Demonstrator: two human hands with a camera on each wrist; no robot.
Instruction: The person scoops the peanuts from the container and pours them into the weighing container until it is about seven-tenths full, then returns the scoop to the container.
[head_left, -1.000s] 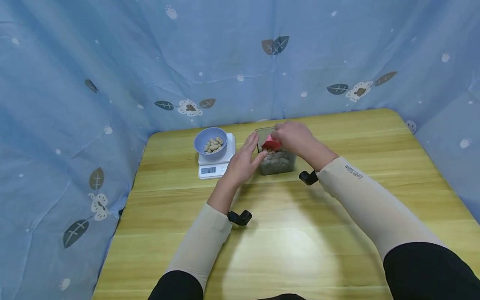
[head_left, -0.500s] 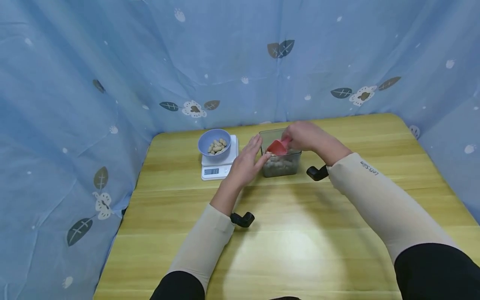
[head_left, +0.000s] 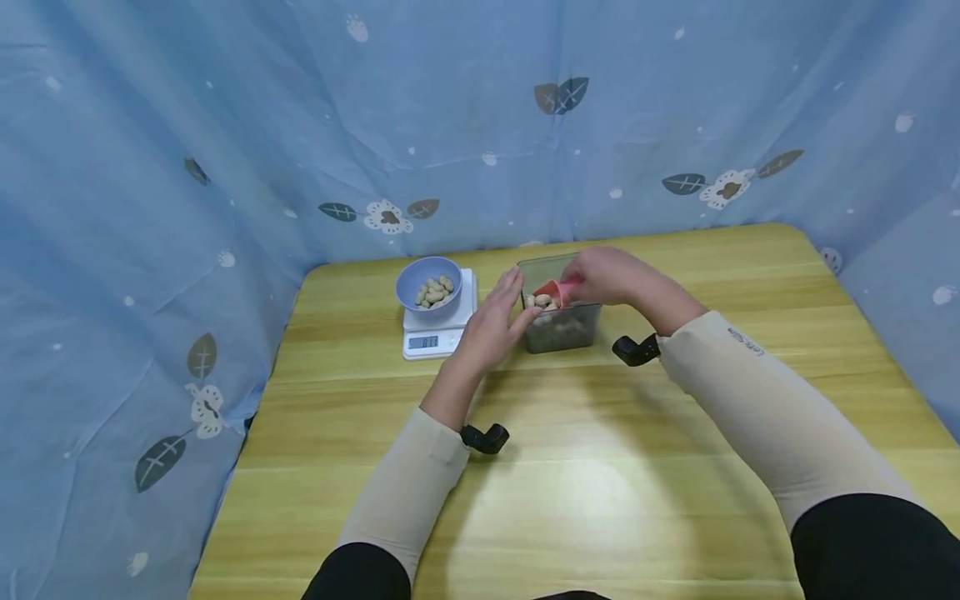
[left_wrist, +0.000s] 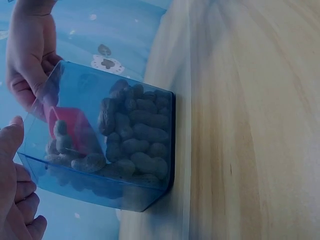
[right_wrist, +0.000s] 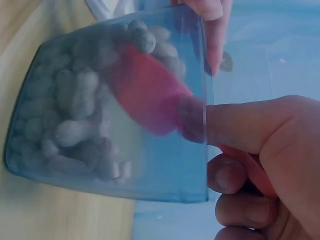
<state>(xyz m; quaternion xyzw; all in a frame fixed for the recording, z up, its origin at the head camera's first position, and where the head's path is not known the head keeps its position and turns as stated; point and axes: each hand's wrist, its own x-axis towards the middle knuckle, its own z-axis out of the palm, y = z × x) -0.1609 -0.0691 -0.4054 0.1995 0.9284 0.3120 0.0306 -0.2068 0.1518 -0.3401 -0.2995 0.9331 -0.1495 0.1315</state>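
Since the earlier frame the red scoop [head_left: 551, 291] had turned mouth-up, now carrying peanuts. The right hand [head_left: 609, 276] pinched its handle over the clear container [head_left: 581, 327]. The left hand [head_left: 495, 321] lay spread, fingers straight, against the container's left wall. Left of it on the surface [head_left: 585, 467], a blue bowl [head_left: 427, 283] of peanuts sat on a white scale [head_left: 442, 335].
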